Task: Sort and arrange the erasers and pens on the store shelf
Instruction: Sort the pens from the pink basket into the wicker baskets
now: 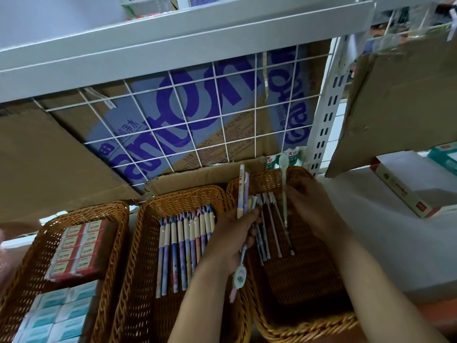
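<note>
Looking down from the head camera, I see the shelf (385, 219) carrying three wicker baskets side by side. At its back, a cardboard sheet (185, 107) with purple print stands behind a white wire grid (215, 80). A white box (405, 184) lies on the shelf off to the right, well apart from the baskets.

The right basket (309, 325) is where both hands are working. The middle basket (138, 243) sits just beside it, and the left basket (32, 263) is next along.

The left grip (232, 236) hovers over the edge between the middle and right baskets, fingers curled round a bunch (241, 194) of pens. One pen sticks up towards the cardboard, and another points down towards me with a round charm (239, 278) at its end. The right grip (309, 206) is over the far part of the right basket. It seems to pinch a green pen (284, 174) that stands nearly upright, though blur hides the fingertips.

A pen row (183, 248) lies flat in the middle basket, pens touching, caps towards the back. A few loose pens (272, 231) lie in the far left part of the right basket, between the two hands.

In the left basket, red erasers (76, 246) fill the far half in two columns and teal erasers (57, 315) fill the near half.
</note>
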`<state>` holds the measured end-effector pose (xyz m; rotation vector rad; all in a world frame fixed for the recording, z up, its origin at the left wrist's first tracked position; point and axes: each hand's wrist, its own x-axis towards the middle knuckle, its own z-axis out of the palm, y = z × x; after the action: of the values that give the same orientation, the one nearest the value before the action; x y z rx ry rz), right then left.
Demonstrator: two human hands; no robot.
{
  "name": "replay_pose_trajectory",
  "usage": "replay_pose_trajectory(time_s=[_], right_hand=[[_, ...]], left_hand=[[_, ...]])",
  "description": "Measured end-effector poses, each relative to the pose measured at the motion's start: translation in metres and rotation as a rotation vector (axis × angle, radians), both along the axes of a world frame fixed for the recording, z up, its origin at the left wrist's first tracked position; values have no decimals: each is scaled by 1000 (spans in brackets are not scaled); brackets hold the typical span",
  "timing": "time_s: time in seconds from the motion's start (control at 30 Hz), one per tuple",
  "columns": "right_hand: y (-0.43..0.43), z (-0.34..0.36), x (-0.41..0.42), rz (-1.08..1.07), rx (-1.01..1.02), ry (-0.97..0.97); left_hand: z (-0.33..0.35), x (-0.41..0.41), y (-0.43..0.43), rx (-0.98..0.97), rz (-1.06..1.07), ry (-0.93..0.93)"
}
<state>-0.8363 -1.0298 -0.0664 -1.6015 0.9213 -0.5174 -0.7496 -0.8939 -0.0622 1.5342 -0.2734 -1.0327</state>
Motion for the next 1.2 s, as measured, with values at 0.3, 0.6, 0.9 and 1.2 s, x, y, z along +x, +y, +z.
replay_pose_trajectory(time_s=[0.3, 0.6, 0.9, 1.2], right_hand=[[-3, -44, 6, 17, -572, 565], [-3, -48, 7, 67, -588, 656], [15, -7, 4, 392, -248, -104], [33, 5, 13, 225, 397, -562]], left_hand=[[3, -2, 2, -93, 37, 132], [14, 4, 3, -415, 209, 431], [10, 11, 2, -598, 491, 677], [8, 1, -6, -461, 424, 557]])
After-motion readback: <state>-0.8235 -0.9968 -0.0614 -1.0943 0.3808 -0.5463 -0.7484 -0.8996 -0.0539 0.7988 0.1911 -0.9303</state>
